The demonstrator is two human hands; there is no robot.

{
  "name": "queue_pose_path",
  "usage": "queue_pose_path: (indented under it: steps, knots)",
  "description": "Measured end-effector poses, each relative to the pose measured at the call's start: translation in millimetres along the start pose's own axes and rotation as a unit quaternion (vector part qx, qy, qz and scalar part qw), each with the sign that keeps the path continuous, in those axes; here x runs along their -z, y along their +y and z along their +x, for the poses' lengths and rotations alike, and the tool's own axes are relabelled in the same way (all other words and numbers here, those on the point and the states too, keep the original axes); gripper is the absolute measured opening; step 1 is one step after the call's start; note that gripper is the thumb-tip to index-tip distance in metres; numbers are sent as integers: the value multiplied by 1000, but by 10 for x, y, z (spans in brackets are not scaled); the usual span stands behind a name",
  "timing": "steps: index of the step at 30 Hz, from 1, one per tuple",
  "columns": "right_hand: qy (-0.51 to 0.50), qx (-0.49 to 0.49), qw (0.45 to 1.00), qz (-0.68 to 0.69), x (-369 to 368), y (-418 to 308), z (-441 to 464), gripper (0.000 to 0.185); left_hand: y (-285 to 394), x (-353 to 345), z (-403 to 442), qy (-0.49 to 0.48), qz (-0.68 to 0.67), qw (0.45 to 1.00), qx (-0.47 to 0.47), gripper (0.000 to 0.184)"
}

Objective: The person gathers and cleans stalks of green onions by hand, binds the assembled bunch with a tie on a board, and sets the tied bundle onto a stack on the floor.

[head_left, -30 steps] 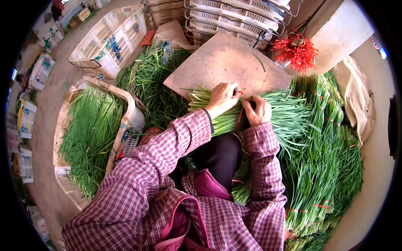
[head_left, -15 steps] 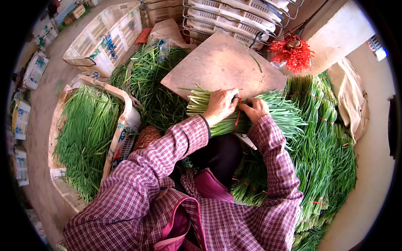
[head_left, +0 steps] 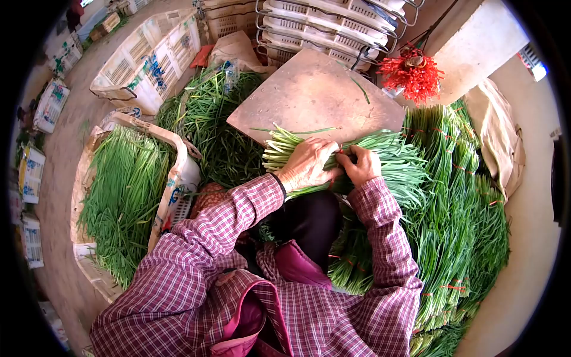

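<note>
A bunch of green chives [head_left: 395, 160] lies across my lap at the near edge of a worn square board [head_left: 315, 89], pale stem ends to the left and leaves to the right. My left hand [head_left: 308, 163] is closed over the stems, its fingers wrapped round the bunch. Close beside it, my right hand [head_left: 361, 165] is closed, thumb and finger pinched at a red tie [head_left: 341, 148] round the bunch. Most of the tie is hidden by my hands. A loose chive blade [head_left: 321, 130] rests on the board's near corner.
Tied chive bunches [head_left: 443, 220] are piled at right. A crate [head_left: 178, 140] of chives stands left, with a loose heap [head_left: 208, 107] behind it. Red ties [head_left: 410, 77] hang by the pillar. Stacked white crates [head_left: 327, 27] stand behind the board.
My left hand has come down and wrapped over the bunch, covering the red tie that showed along its front. My right hand has shifted slightly, and the blade's end now shows on the board.
</note>
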State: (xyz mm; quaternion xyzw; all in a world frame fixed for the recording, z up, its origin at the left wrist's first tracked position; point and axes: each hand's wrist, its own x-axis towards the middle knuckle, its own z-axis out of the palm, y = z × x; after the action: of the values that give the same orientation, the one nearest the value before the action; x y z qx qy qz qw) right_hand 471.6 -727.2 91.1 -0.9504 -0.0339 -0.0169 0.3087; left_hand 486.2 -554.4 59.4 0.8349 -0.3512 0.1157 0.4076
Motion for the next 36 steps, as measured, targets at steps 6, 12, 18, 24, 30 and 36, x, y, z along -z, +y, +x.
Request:
queue_pose_path:
  steps: [6,12,18,24,30,36]
  knots:
    - [102,2,994,-32,-1,-78,-163,23,-5,-32,2,9,10,1000,-10,40]
    - [160,83,978,-103,-61,-48,-167,21,-15,-51,-6,16,15,1000,-17,39]
    - [219,124,965,-69,-183,-62,-209,13,-28,-53,2,1,25,1000,0,39]
    - [245,193,948,-59,-283,-72,-91,11,-48,110,95,-22,-2,1000,9,69]
    - [222,152,961,64,-320,16,71,7,-108,208,7,-139,154,978,37,117]
    - [263,295,915,-81,-260,-178,-49,6,-190,181,75,-176,129,972,85,93]
